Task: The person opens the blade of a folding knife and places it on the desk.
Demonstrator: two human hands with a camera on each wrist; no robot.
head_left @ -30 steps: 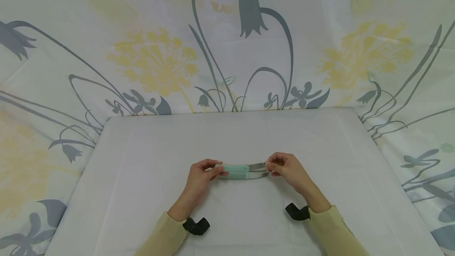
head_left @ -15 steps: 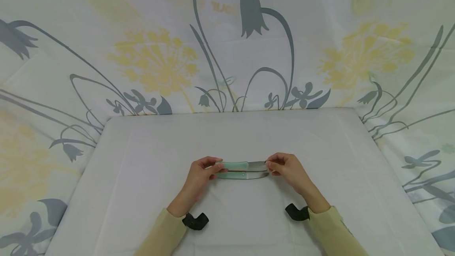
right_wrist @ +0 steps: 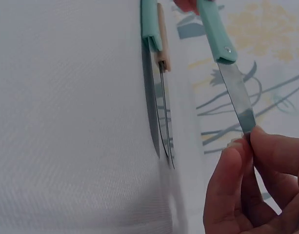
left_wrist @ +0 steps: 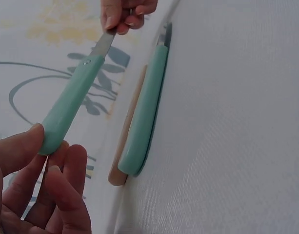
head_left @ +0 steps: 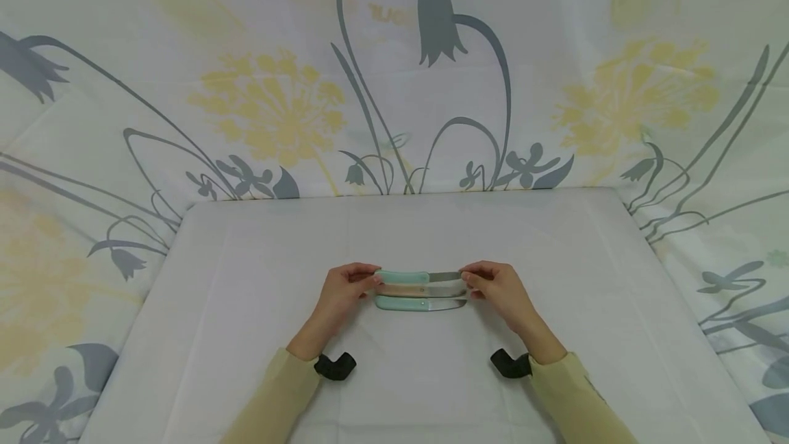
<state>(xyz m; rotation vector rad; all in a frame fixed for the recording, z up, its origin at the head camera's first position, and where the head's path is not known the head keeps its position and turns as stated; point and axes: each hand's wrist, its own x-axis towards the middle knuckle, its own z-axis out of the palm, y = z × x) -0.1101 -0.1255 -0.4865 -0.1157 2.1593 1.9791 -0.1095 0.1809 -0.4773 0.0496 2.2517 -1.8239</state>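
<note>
A knife with a mint-green handle [head_left: 403, 277] is held up between both hands, its handle to the left and its blade to the right. My left hand [head_left: 339, 297] pinches the handle's end between thumb and fingers. At the other end, my right hand [head_left: 505, 297] pinches the blade near its tip, as the right wrist view shows on the blade [right_wrist: 239, 95]. Two more knives lie side by side on the table below: a beige-handled knife [head_left: 401, 290] and, nearer the person, another mint-green-handled knife [head_left: 402, 303]. Both of these blades also point right.
A white cloth covers the table [head_left: 265, 245]. Behind it and at both sides hangs a curtain [head_left: 382, 74] printed with grey and yellow flowers. A black curved piece sits at each wrist, one by the left sleeve [head_left: 271, 396].
Both hands have moved the held green knife away from the front green knife, up and toward the far side. The beige-handled knife, hidden before, now shows between them.
</note>
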